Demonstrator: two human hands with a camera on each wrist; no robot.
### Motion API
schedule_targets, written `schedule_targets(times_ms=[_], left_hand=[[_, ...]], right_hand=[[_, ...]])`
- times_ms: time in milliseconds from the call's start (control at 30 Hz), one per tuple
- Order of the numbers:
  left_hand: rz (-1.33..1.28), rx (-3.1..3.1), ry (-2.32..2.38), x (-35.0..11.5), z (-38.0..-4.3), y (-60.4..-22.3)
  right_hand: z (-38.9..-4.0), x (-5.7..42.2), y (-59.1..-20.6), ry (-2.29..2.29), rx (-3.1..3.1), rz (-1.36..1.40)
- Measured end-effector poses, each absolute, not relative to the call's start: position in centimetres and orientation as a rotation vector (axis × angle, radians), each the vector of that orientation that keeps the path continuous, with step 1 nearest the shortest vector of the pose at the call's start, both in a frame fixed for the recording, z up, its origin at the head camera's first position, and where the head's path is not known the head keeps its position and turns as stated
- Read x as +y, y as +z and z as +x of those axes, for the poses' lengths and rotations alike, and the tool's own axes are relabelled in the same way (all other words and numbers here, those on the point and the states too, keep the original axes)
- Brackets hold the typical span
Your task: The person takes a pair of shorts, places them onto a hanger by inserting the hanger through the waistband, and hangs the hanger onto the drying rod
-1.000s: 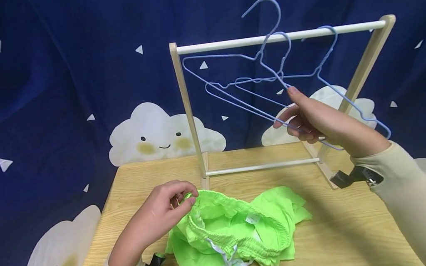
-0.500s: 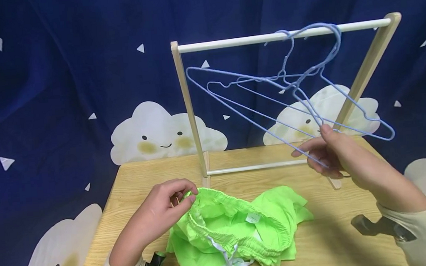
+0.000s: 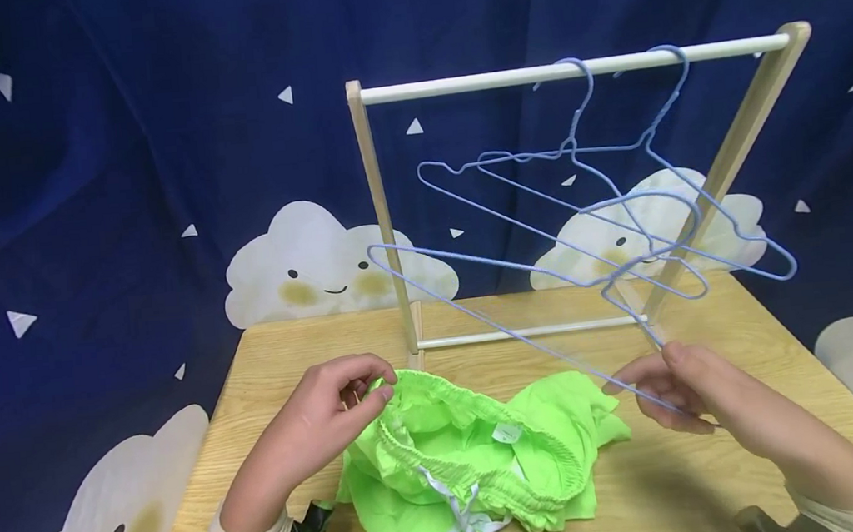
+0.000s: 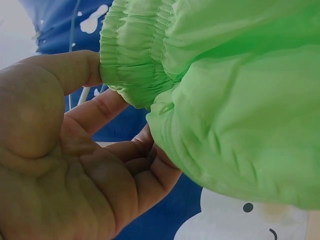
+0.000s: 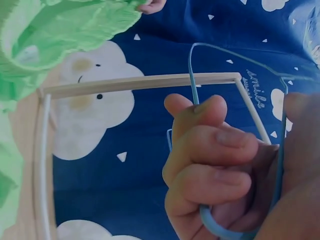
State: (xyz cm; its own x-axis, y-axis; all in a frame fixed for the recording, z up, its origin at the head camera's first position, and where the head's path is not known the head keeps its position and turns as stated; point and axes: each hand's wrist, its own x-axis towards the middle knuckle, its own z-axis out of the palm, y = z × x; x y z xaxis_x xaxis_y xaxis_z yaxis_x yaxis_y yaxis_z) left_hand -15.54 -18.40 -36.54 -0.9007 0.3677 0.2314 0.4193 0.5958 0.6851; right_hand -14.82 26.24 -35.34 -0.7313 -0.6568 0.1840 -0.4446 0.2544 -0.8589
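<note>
Bright green shorts [image 3: 519, 492] with an elastic waistband and a white drawstring lie bunched on the table, waist opening facing up. At the left end of that waistband, my left hand [image 3: 318, 412] pinches the edge between thumb and fingers. The left wrist view shows the gathered band of the shorts [image 4: 235, 130] at the thumb tip, with fingers behind it. A blue wire hanger [image 3: 622, 269] is in my right hand [image 3: 714, 385], gripped at its right-hand end. It tilts over the shorts, apart from them, hook to the upper right. Curled fingers surround the hanger [image 5: 227, 233] in the right wrist view.
Behind the shorts stands a wooden rack with a white top rod [image 3: 457, 86]. Two more blue hangers [image 3: 576, 116] hang from it, overlapping. The wooden table [image 3: 282, 344] ends before a dark blue curtain [image 3: 157, 87] with clouds and triangles.
My right hand has brought the hanger down and toward me, from up before the rack's rod to just above the shorts; its hook has tipped rightward. The left hand stays at the waistband.
</note>
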Motion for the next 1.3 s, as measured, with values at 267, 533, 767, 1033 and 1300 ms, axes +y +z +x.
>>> schedule_targets(times_ms=[267, 533, 767, 1033, 1300], left_hand=[[-0.660, -2.733, -1.220, -18.5, -15.5, -36.5], [-0.637, -2.724, -1.244, -18.6, -15.5, -36.4], [-0.635, -2.718, -1.241, -19.0, -15.4, -36.3], [-0.561, -2.703, -1.246, -19.5, -15.4, -36.0], [-0.592, -2.687, -1.270, -19.4, -15.3, -35.9]], right_hand=[[-14.0, 27.1, -38.1, -1.414, 2.143, -0.969], [-13.6, 27.4, -39.0, -1.427, 2.018, -0.884], [-12.9, 27.8, -38.5, -1.400, 2.078, -0.740], [-12.7, 28.9, -39.2, -1.406, 2.055, -0.746], [-12.7, 29.1, -40.5, -1.396, 2.043, -0.866]])
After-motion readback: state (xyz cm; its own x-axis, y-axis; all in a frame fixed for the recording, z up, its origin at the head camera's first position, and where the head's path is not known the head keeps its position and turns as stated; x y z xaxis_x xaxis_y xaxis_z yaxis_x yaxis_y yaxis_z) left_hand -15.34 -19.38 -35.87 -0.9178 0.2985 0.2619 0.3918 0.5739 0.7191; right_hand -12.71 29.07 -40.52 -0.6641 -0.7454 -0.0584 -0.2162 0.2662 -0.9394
